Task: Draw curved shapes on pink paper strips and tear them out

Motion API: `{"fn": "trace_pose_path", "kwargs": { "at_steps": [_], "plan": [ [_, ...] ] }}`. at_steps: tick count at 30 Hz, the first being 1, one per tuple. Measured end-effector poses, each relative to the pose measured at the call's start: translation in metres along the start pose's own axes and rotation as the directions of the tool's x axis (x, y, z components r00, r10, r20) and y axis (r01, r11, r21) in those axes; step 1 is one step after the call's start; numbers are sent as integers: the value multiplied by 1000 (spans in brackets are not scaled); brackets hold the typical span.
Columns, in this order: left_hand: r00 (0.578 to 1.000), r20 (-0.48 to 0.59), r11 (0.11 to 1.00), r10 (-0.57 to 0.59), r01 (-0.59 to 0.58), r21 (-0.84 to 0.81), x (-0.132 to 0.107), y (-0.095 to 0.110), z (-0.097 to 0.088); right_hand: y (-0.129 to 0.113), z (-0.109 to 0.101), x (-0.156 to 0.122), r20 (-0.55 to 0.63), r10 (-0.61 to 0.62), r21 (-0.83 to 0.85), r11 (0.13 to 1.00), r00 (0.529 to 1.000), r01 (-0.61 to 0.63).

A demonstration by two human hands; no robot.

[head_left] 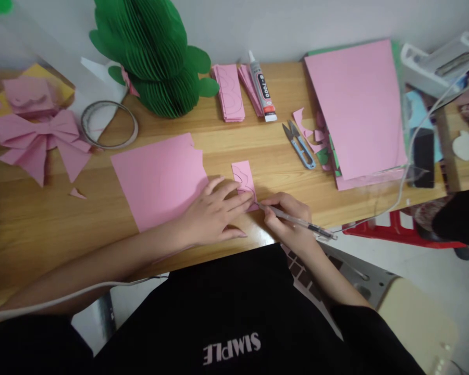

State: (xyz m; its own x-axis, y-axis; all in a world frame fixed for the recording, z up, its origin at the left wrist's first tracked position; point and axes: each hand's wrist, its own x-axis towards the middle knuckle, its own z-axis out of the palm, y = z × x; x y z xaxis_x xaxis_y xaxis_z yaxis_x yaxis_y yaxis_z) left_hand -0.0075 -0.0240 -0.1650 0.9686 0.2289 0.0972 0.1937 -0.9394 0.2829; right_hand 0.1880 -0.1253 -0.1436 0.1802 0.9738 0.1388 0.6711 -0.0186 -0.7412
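Note:
My right hand (pixel 289 219) grips a clear pen (pixel 303 223), its tip at the lower right corner of a small pink paper strip (pixel 242 174). A curvy dark outline runs down that strip. With fingers spread flat, my left hand (pixel 214 216) presses on the strip's lower part and hides some of it. Under my left wrist lies a large pink paper sheet (pixel 160 172), notched at its upper right corner. Beyond the strip are a stack of pink strips (pixel 230 96) with a similar outline on top and a glue tube (pixel 262 88) resting on more pink pieces.
Blue thread snips (pixel 300 146) lie beside paper scraps (pixel 308 130). A pile of pink sheets (pixel 359 109) is at the right, near a white cable (pixel 408 151). A green honeycomb paper figure (pixel 152 57), a tape roll (pixel 109 125) and a pink paper bow (pixel 42 135) stand at the left.

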Motion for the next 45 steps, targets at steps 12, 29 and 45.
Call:
{"fn": "trace_pose_path", "kwargs": {
  "at_steps": [12, 29, 45],
  "plan": [
    [1000, 14, 999, -14, 15, -50, -1, -1, 2, 2, 2, 6, -28, 53, 18, 998, 998, -52],
    [1000, 24, 999, -19, 20, -45, 0, -1, -2, -4, 1, 0, 40, -10, 11, 1000, 999, 10],
    [999, 38, 998, -32, 34, -52, 1, -3, -3, -5, 2, 3, 70, -2, 29, 1000, 998, 0]
  ]
}}
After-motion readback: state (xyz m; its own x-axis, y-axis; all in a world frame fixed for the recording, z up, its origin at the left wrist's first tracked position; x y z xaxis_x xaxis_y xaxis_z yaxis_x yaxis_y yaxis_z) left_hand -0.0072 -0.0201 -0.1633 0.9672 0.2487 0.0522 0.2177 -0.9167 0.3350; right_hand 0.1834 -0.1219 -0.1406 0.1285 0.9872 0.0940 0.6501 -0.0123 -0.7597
